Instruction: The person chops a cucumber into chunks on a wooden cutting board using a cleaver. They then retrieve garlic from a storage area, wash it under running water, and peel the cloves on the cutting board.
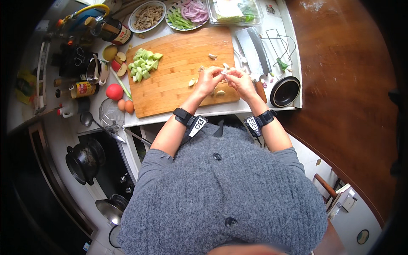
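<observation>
Over the right part of a wooden cutting board [170, 95], my left hand [207, 81] and my right hand [240, 83] meet with their fingertips pinched together. Between them is a whitish piece of garlic [225, 69] with papery skin, partly hidden by the fingers. A pale garlic clove [192, 82] lies just left of my left hand. Another clove [212, 56] rests beyond the hands, and one more [220, 92] sits under them near the board's front edge. Chopped light-green vegetable chunks [145, 63] form a pile at the board's left.
Right of the board lie a cleaver [254, 49], a wire rack [280, 46] and a round black lid-like dish [285, 91]. Plates of sliced meat [147, 17] and cut vegetables [187, 16] stand behind. A tomato [114, 92], eggs [125, 106] and a strainer [111, 114] are at left.
</observation>
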A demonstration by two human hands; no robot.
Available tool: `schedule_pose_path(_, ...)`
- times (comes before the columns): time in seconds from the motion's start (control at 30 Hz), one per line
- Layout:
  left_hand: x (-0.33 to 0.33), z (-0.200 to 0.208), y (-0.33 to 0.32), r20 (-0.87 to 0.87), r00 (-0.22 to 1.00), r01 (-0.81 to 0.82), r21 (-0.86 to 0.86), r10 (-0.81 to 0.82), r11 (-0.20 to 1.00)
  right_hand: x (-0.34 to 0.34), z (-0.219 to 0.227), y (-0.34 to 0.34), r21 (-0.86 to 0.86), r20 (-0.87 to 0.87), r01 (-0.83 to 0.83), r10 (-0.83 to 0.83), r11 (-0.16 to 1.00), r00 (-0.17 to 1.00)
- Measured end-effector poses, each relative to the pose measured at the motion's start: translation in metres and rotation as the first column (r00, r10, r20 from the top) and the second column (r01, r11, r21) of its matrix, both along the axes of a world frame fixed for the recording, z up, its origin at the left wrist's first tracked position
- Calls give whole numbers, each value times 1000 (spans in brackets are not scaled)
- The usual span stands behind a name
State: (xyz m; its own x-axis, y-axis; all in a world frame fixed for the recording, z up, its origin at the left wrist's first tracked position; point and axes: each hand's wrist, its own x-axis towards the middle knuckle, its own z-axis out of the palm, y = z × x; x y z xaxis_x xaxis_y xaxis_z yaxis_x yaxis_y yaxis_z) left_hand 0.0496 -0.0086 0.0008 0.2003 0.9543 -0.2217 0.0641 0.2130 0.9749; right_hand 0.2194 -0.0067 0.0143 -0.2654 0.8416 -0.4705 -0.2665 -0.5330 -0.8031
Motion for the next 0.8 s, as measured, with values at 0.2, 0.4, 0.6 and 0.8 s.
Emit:
schedule_pose_path(0.2,2,16,-1,-110,990,102,73,-93,992,8,3,-9,158,183,-74,44,985,982)
schedule_pose_path(0.4,0,30,-11,-369,907,285,174,-206,943,14,-1,-14,130,337,-217,162,967,927)
schedule_pose_path(0.6,-9,30,-27,248,949,232,-131,-195,964,20,14,-31,-63,85,-185,190,981,978)
schedule_pose_path(0.8,-10,23,-31,349,935,148,-242,-56,959,8,27,-36,241,505,-313,157,919,849)
